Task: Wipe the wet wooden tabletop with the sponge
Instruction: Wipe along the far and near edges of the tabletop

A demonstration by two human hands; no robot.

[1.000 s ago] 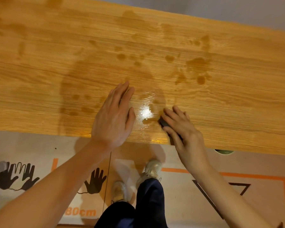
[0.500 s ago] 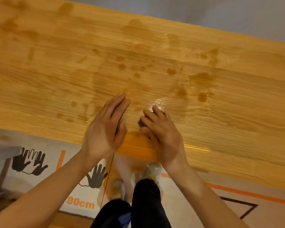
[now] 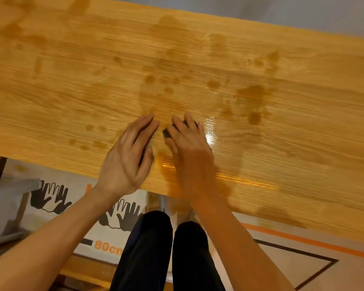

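The wooden tabletop (image 3: 292,148) fills the upper view, with dark wet blotches (image 3: 252,95) across its middle and a glossy wet streak (image 3: 210,133) near the front edge. A small dark sponge (image 3: 166,133) lies on the wood under my right hand (image 3: 189,150), and only its corners show. My fingers lie over it and my thumb sits against its near side. My left hand (image 3: 128,158) rests flat on the table just left of the sponge, its fingers straight and holding nothing.
The table's front edge runs from lower left to lower right below my wrists. Under it are my dark-trousered legs (image 3: 156,248), a floor mat with black handprints (image 3: 51,196) and an orange line (image 3: 303,242). A grey stool (image 3: 6,198) stands at the left.
My right hand has slid the sponge leftward and away from the front edge, ending beside my left hand. A shiny wet trail lies behind it. My left hand stayed flat on the table.
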